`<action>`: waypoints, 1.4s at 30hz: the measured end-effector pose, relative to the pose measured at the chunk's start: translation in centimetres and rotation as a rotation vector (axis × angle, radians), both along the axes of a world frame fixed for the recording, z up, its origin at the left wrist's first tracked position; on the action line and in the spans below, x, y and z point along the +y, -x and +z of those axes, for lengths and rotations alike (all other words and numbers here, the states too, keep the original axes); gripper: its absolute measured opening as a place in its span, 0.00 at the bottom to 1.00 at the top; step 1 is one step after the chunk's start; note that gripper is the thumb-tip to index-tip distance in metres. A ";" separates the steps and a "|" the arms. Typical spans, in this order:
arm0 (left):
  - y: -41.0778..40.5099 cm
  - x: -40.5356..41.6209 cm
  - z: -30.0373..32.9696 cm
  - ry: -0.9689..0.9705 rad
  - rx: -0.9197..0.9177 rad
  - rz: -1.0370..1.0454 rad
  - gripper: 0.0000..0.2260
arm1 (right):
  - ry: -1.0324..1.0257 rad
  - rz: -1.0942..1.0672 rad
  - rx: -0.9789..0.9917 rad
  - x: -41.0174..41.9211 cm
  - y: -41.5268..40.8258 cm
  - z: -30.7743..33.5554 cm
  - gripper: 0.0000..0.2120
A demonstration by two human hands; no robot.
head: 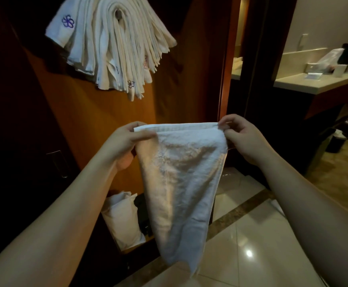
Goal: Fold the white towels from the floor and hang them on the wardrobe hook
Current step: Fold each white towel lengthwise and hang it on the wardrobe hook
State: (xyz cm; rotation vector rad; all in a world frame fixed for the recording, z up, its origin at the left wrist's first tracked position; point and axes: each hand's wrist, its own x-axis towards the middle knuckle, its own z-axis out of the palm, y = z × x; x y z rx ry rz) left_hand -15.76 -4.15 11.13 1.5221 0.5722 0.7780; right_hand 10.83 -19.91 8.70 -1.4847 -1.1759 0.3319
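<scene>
A white towel (181,183) hangs folded over in front of me, held up by its top edge. My left hand (125,141) pinches the top left corner and my right hand (241,135) pinches the top right corner. The cloth narrows toward a loose bottom end above the floor tiles. Above, at the upper left, a thick bunch of several folded white towels (115,44) with purple logos hangs on the wardrobe hook (118,14), which is mostly hidden by them.
The orange wooden wardrobe panel (86,121) stands right behind the towel. A white pillow-like bundle (121,218) sits low inside the wardrobe. Glossy floor tiles (252,245) lie below. A vanity counter (314,81) and a dark bin (337,141) stand at the right.
</scene>
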 end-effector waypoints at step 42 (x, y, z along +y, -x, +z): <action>-4.4 -10.9 -14.3 0.025 0.093 0.575 0.05 | 0.189 -0.235 0.562 1.2 13.7 -13.1 0.13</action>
